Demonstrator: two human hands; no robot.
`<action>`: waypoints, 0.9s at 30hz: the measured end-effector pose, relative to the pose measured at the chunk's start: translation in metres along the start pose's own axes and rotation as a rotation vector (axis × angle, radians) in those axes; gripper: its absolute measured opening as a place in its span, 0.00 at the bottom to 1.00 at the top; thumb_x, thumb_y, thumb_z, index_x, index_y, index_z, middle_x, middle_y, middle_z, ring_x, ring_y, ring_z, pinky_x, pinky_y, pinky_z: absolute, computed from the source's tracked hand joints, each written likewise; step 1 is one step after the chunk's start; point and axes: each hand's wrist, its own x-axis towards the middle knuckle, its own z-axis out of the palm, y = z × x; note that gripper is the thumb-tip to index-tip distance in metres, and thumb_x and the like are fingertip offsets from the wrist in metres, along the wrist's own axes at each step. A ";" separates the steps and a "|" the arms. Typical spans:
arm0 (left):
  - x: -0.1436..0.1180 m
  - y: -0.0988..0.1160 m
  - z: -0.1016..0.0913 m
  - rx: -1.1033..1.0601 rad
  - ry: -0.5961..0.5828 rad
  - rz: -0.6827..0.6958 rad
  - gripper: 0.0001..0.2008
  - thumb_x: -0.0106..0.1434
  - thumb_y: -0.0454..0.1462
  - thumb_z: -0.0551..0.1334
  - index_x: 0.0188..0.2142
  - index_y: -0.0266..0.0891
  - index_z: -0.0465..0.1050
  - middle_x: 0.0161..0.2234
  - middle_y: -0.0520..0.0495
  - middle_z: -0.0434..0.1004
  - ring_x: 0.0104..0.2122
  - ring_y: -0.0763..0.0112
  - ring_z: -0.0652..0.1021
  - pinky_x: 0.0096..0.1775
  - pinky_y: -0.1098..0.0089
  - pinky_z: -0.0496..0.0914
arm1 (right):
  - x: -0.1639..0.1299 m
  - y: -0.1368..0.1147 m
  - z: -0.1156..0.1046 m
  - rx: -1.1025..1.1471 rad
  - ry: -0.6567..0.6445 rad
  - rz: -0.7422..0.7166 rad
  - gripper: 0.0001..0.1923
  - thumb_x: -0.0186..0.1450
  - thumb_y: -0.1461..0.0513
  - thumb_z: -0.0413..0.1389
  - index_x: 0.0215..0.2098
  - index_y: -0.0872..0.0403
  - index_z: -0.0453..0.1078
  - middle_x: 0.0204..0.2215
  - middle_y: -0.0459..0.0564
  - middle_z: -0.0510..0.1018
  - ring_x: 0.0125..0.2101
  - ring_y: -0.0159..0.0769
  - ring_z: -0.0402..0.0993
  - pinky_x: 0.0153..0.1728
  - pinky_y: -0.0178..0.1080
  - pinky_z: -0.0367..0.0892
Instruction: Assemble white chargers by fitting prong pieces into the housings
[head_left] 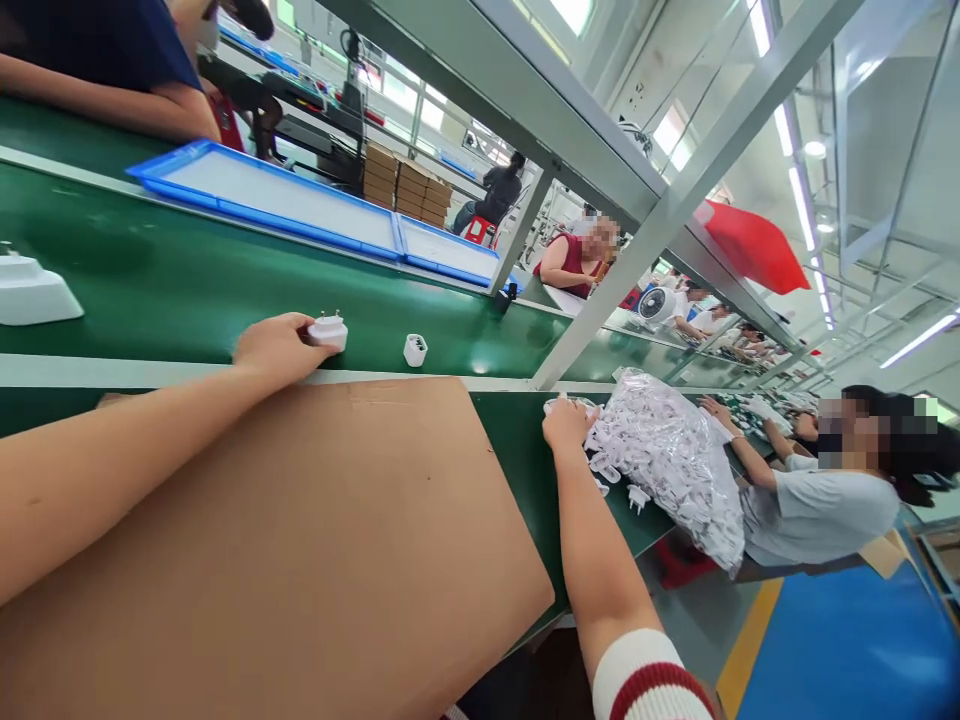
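left hand [277, 345]: stretched out over the belt, fingers pinched around a white plug adapter [328, 331] with the prongs up, so it's easy to park.
right hand [566, 420]: closed on loose adapters at the mouth of the plastic bag [671, 455], which lies just past it.
second adapter [415, 349]: on the belt just beyond the left fingertips.
cardboard sheet [300, 540]: flat between both forearms.
in the way: the slanted frame post [600, 300] crosses between the hands.
blue trays [300, 205]: well beyond the left hand.

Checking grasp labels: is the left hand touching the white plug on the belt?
Touching. The head view shows the left hand with its fingertips closed around the white plug, no gap between them, just above the green belt.
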 end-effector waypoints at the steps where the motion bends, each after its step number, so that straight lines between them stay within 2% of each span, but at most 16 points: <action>1: 0.002 0.001 -0.004 0.040 0.039 -0.095 0.38 0.55 0.64 0.58 0.45 0.32 0.76 0.37 0.44 0.81 0.50 0.44 0.78 0.41 0.56 0.65 | 0.002 0.002 0.003 -0.008 -0.005 0.003 0.23 0.69 0.69 0.50 0.61 0.61 0.72 0.54 0.67 0.80 0.64 0.57 0.66 0.67 0.65 0.42; 3: -0.001 0.011 -0.007 0.131 0.172 -0.281 0.42 0.50 0.64 0.62 0.50 0.33 0.76 0.44 0.41 0.81 0.54 0.40 0.76 0.46 0.52 0.68 | 0.003 0.002 0.006 -0.007 0.006 -0.010 0.22 0.68 0.69 0.50 0.58 0.58 0.73 0.52 0.63 0.81 0.61 0.55 0.69 0.67 0.64 0.43; 4: -0.005 0.019 -0.007 0.158 0.232 -0.289 0.43 0.50 0.63 0.63 0.55 0.34 0.74 0.50 0.38 0.79 0.59 0.37 0.72 0.51 0.48 0.67 | 0.003 0.001 0.006 0.019 0.022 -0.031 0.22 0.67 0.70 0.51 0.56 0.57 0.74 0.51 0.61 0.81 0.59 0.53 0.71 0.67 0.63 0.45; 6: -0.012 0.037 -0.001 0.214 0.366 -0.185 0.44 0.56 0.59 0.63 0.64 0.34 0.67 0.61 0.36 0.71 0.66 0.38 0.62 0.61 0.45 0.61 | 0.001 -0.004 0.004 0.177 0.048 -0.106 0.23 0.62 0.70 0.52 0.54 0.55 0.74 0.50 0.58 0.81 0.54 0.47 0.75 0.65 0.57 0.54; 7: -0.014 0.046 0.004 0.242 0.392 -0.081 0.42 0.59 0.56 0.62 0.67 0.35 0.64 0.66 0.38 0.66 0.69 0.41 0.58 0.65 0.46 0.57 | -0.001 -0.007 0.003 0.308 0.046 -0.146 0.23 0.61 0.69 0.54 0.54 0.54 0.73 0.48 0.56 0.81 0.50 0.45 0.77 0.61 0.53 0.60; 8: -0.014 0.053 0.010 0.264 0.368 0.037 0.40 0.62 0.53 0.60 0.69 0.36 0.61 0.69 0.40 0.61 0.70 0.43 0.56 0.68 0.48 0.54 | -0.004 -0.012 0.002 0.462 0.031 -0.181 0.23 0.59 0.68 0.55 0.53 0.54 0.73 0.46 0.55 0.82 0.46 0.43 0.78 0.57 0.50 0.65; 10: -0.008 0.063 0.023 0.302 0.207 0.209 0.39 0.63 0.47 0.60 0.71 0.36 0.59 0.73 0.43 0.54 0.70 0.45 0.55 0.69 0.51 0.52 | -0.013 -0.024 0.000 0.788 -0.064 -0.232 0.21 0.55 0.65 0.60 0.48 0.53 0.73 0.41 0.52 0.82 0.40 0.40 0.79 0.49 0.44 0.71; 11: -0.002 0.065 0.029 0.314 0.087 0.234 0.40 0.62 0.45 0.60 0.72 0.36 0.57 0.74 0.42 0.52 0.71 0.45 0.54 0.69 0.53 0.52 | -0.018 -0.030 0.000 0.935 -0.148 -0.251 0.19 0.53 0.64 0.62 0.45 0.53 0.74 0.39 0.50 0.82 0.38 0.39 0.79 0.47 0.43 0.73; 13: 0.011 0.067 0.038 0.321 -0.126 0.218 0.39 0.62 0.42 0.59 0.72 0.36 0.59 0.73 0.41 0.54 0.70 0.48 0.59 0.68 0.57 0.57 | -0.030 -0.041 0.000 1.143 -0.352 -0.286 0.16 0.50 0.61 0.65 0.38 0.52 0.75 0.36 0.49 0.83 0.37 0.39 0.81 0.46 0.42 0.74; 15: 0.021 0.067 0.041 0.318 -0.234 0.182 0.33 0.61 0.39 0.58 0.67 0.35 0.67 0.69 0.38 0.62 0.65 0.52 0.68 0.63 0.62 0.65 | -0.041 -0.049 -0.002 1.232 -0.524 -0.329 0.16 0.49 0.58 0.67 0.36 0.52 0.77 0.33 0.48 0.84 0.37 0.40 0.81 0.45 0.42 0.74; 17: 0.022 0.070 0.036 0.317 -0.216 0.171 0.27 0.62 0.40 0.58 0.59 0.34 0.74 0.63 0.36 0.69 0.59 0.52 0.73 0.59 0.64 0.68 | -0.050 -0.053 -0.006 1.241 -0.597 -0.379 0.16 0.51 0.57 0.67 0.37 0.52 0.78 0.33 0.48 0.84 0.37 0.39 0.80 0.43 0.41 0.74; 20: 0.000 0.081 0.023 0.284 -0.138 0.240 0.24 0.62 0.48 0.60 0.52 0.35 0.77 0.55 0.37 0.73 0.56 0.52 0.74 0.55 0.63 0.70 | -0.064 -0.054 -0.017 1.148 -0.585 -0.462 0.17 0.55 0.59 0.63 0.44 0.51 0.77 0.36 0.47 0.83 0.35 0.36 0.78 0.40 0.38 0.72; 23: -0.044 0.098 0.015 0.210 -0.141 0.304 0.24 0.62 0.53 0.60 0.47 0.38 0.77 0.50 0.42 0.75 0.49 0.55 0.77 0.48 0.64 0.71 | -0.078 -0.055 -0.027 0.830 -0.486 -0.596 0.20 0.57 0.67 0.58 0.48 0.50 0.75 0.38 0.47 0.82 0.35 0.34 0.76 0.37 0.37 0.70; 25: -0.076 0.108 0.016 0.162 -0.185 0.308 0.23 0.61 0.54 0.60 0.44 0.40 0.77 0.47 0.43 0.77 0.46 0.57 0.78 0.45 0.64 0.70 | -0.086 -0.058 -0.029 0.597 -0.434 -0.712 0.21 0.55 0.71 0.56 0.45 0.51 0.75 0.41 0.48 0.81 0.38 0.36 0.75 0.39 0.38 0.69; 27: -0.106 0.114 0.021 0.118 -0.240 0.296 0.21 0.61 0.54 0.61 0.40 0.41 0.76 0.44 0.44 0.77 0.44 0.57 0.77 0.43 0.64 0.69 | -0.090 -0.062 -0.026 0.460 -0.427 -0.794 0.20 0.54 0.73 0.55 0.42 0.52 0.76 0.41 0.50 0.80 0.40 0.38 0.74 0.41 0.39 0.68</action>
